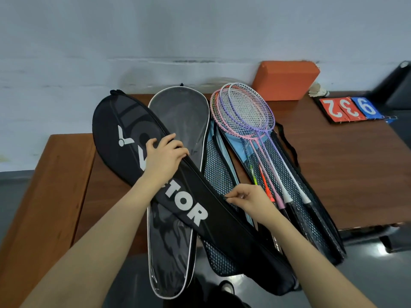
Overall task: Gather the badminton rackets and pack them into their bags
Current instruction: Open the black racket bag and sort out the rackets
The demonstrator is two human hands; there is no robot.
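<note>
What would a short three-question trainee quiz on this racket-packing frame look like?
1. True or false: the left hand grips the edge of the black Victor bag.
2. What does the right hand pinch? A) a racket handle B) the bag's zipper pull C) the shuttlecock
3. Where do the loose rackets lie?

Key
1. True.
2. B, as far as the frame shows; the pull is small.
3. Stacked on the mesh bags, in front of the orange block and left of the scoreboard.
</note>
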